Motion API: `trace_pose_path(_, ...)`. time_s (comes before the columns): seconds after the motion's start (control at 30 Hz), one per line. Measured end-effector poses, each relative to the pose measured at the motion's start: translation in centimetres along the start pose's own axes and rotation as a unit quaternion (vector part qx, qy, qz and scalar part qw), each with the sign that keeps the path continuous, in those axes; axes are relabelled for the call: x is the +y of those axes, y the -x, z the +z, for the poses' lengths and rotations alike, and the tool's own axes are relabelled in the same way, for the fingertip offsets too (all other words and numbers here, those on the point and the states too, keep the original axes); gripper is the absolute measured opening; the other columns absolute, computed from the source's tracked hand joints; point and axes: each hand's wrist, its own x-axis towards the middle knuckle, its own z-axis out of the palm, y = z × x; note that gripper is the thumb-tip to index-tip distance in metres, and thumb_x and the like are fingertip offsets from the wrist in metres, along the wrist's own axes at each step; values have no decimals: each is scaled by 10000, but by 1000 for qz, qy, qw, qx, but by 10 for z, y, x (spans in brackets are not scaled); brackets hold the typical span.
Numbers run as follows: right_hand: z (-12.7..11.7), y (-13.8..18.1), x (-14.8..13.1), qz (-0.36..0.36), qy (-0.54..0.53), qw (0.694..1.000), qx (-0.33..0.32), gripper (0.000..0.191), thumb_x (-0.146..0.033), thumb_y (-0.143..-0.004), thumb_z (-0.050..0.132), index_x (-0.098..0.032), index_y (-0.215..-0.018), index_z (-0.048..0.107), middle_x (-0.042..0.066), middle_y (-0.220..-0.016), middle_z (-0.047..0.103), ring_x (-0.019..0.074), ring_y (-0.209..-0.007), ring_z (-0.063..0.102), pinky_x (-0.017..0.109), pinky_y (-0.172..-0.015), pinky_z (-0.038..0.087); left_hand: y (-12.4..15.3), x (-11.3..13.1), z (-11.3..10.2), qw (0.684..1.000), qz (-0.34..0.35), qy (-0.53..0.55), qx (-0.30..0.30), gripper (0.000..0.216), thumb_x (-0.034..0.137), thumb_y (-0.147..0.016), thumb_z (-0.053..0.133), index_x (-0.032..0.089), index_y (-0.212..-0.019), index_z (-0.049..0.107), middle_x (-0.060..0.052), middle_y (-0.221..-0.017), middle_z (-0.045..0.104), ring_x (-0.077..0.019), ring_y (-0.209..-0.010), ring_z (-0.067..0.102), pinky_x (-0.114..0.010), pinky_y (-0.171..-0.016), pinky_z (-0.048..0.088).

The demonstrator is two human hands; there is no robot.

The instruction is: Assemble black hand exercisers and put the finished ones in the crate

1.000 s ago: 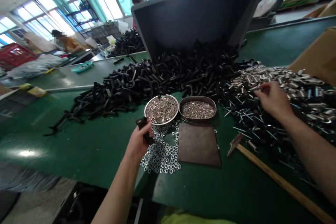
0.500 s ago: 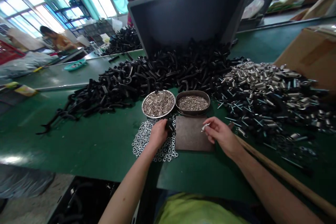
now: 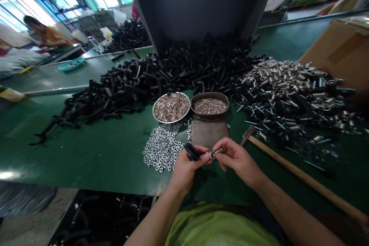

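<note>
Over the front edge of a dark metal plate [image 3: 209, 132], my two hands meet fingertip to fingertip. My left hand [image 3: 183, 171] is closed around a black handle-like part [image 3: 191, 151], and a shiny nut-like ring [image 3: 212, 155] sits at its fingertips, touching the other hand's part. Pinched in my right hand [image 3: 239, 161] is a small metal spring [image 3: 220, 150]; whether a pin runs through it I cannot tell. Loose nuts [image 3: 161, 148] lie spread left of the plate. Behind it stand a round dish [image 3: 155, 114] of small pins and an oval tin [image 3: 210, 115] of tiny metal pieces.
Black handle parts [image 3: 161, 71] are heaped across the back before a tipped grey bin [image 3: 201, 11]. Metal sleeves and bolts [image 3: 288, 80] pile up at right, near a cardboard box [image 3: 337, 46]. A wooden-handled hammer [image 3: 296, 171] lies right. Another person [image 3: 47, 34] sits far left.
My left hand has come away from the nuts, rightward and toward me, with the black part. My right hand has moved slightly nearer me, bringing the spring to the left hand's fingertips.
</note>
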Motion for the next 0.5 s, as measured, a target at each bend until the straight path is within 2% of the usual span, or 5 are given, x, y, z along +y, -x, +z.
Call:
trace_pose_path(0.17,3,-5,4,19,-45,999,19,213,-319,-750,680,-190,-879,571,-30,-700,590,85,-549,518,222,-500,415,-2,-3,-7,994,77,-75,8,169,249,-643,774,158,-758,691,-18,-715,679,-132,-672,609,-240,-673,461)
trace_pose_path(0.3,0,-9,1,-12,43,996,79,212,-273,-723,689,-187,-903,615,23,-845,669,149,-780,628,280,-708,502,-5,-11,-8,982,106,-149,39,118,220,-669,737,167,-769,702,-36,-776,686,-156,-750,613,-255,-723,465)
trace_pose_path(0.4,-3,-11,-5,-23,135,986,94,194,-263,-742,654,-197,-923,634,32,-868,686,175,-797,652,318,-750,514,-9,-21,-4,996,14,-81,23,211,265,-685,722,146,-850,669,-35,-724,646,-115,-608,557,-214,-559,433)
trace_pose_path(0.5,-4,-11,-14,-30,170,980,95,194,-257,-742,644,-203,-928,634,30,-875,695,178,-783,662,309,-721,525,-12,-30,4,990,-123,66,-16,266,274,-658,736,133,-834,595,20,-622,531,-38,-454,382,-147,-406,272)
